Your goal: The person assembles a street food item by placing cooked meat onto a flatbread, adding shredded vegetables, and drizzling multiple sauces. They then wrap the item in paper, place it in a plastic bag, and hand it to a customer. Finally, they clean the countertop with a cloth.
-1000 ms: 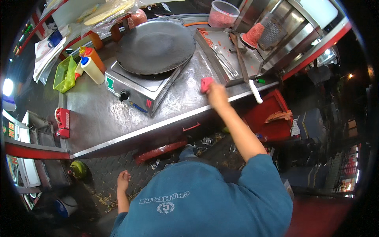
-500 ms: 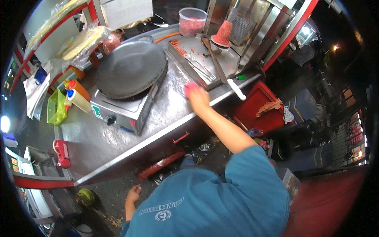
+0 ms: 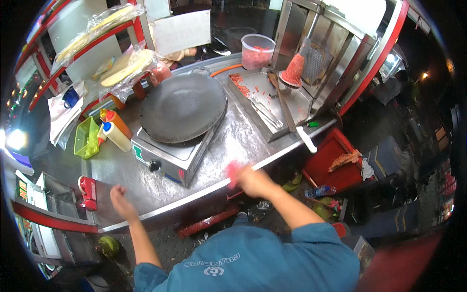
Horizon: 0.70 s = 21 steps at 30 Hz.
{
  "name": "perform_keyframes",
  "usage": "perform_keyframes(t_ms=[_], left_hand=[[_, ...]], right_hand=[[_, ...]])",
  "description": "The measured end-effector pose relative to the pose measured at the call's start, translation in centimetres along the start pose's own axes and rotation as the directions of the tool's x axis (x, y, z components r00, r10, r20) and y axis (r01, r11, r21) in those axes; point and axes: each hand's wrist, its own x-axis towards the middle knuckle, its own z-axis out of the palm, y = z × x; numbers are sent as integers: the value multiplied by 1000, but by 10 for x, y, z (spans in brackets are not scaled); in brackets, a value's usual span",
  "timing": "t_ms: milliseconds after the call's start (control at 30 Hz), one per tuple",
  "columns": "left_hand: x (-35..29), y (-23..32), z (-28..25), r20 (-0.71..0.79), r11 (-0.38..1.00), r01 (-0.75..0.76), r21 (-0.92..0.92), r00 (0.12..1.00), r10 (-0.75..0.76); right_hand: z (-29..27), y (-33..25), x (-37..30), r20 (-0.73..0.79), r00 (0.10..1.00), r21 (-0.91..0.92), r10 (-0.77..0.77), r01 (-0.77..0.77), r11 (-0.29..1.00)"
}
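Observation:
My right hand (image 3: 255,181) is closed around a pink cloth (image 3: 234,174), blurred by motion, at the front edge of the steel counter (image 3: 221,160). White streaky smears mark the metal beside it. Over the counter's left front part, my left hand (image 3: 122,202) is raised with loosely bent fingers and nothing visible in it; the red box-like container (image 3: 88,193) stands nearest to it. Farther back, a wide black griddle pan (image 3: 182,107) rests on a steel gas stove (image 3: 168,158).
At the right stands a steel tray (image 3: 253,117) with tongs (image 3: 265,113) and a white-handled knife (image 3: 306,139), below a vertical spit of red meat (image 3: 294,70). Squeeze bottles (image 3: 116,136) and a green basket (image 3: 86,137) sit left of the stove. Wrapped flatbreads (image 3: 127,68) lie on shelves.
My right hand has drawn the pink cloth back toward me, to the counter's front edge. My left hand has risen from beside my body to over the counter. The view has shifted.

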Motion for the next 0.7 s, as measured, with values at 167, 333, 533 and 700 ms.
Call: perform_keyframes(t_ms=[167, 333, 533, 700], left_hand=[[84, -54, 118, 208, 970, 130, 208, 963, -174], [70, -112, 112, 422, 836, -232, 498, 906, 0], [-1, 48, 122, 600, 910, 359, 208, 688, -409], [-28, 136, 167, 643, 860, 362, 359, 571, -510]], right_hand=[[36, -58, -43, 134, 896, 532, -423, 295, 793], [8, -46, -63, -8, 992, 615, -128, 106, 782], [14, -2, -77, 105, 995, 917, 2, -97, 387], [-11, -3, -25, 202, 948, 889, -248, -71, 453]])
